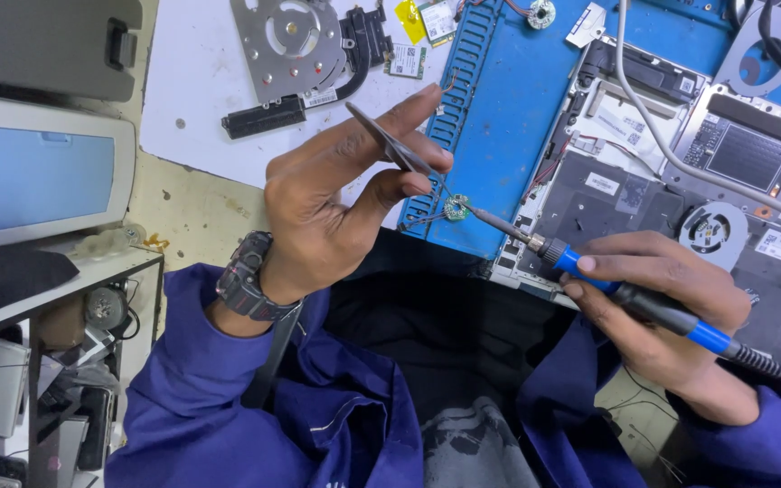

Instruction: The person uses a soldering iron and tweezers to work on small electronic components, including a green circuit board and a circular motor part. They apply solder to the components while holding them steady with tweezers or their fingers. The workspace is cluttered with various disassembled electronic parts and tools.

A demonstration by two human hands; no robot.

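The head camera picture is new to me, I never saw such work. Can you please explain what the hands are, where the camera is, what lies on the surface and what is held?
There is one picture, taken by a camera worn on the person's head, looking down at their own two bare hands. No machine is involved. The left hand holds thin metal tweezers that pinch a small round circuit board with fine wires. The right hand holds a soldering iron with a blue and black handle, in a pen-like grip; its tip reaches the small board. Underneath lies a blue work mat. On it, at the right, rests an opened laptop with a round fan showing. At the top left, on a white sheet, lies a loose metal fan housing.
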